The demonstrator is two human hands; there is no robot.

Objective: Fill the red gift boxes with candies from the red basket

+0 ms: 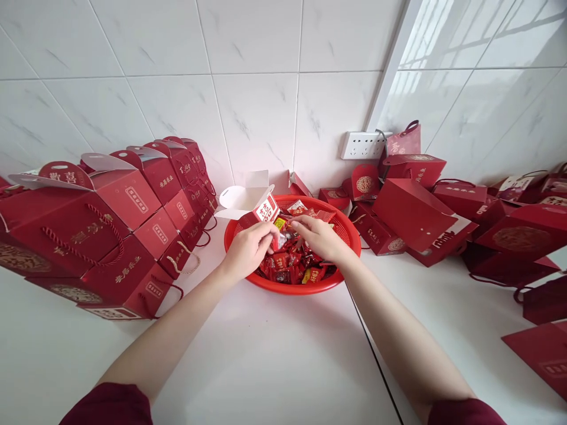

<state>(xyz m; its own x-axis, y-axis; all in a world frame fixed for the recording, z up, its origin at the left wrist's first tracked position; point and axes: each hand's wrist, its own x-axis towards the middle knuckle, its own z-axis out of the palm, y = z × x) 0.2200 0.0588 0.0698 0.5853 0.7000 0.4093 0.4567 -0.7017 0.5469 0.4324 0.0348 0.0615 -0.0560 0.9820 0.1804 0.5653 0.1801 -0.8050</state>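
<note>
A red plastic basket [305, 289] on the white counter holds many wrapped candies [287, 261], mostly red with some yellow. My left hand [251, 248] is over its left side, thumb and fingers pinched on a wrapped candy [280, 241] with a clear and red wrapper. Reaching in from the right, my right hand [319, 236] has its index finger stretched out and other fingers bent down over the candies; its thumb is hidden. Just behind my left hand, a gift box [267, 208] with a white interior and raised flaps stands at the basket's back left rim.
Red gift boxes [133, 200] with rope handles are stacked in rows on the left. More red boxes [411, 212] lie jumbled on the right. Behind the basket rises a white tiled wall [252, 118] with a power socket [364, 146]. A dark seam [376, 354] crosses the counter.
</note>
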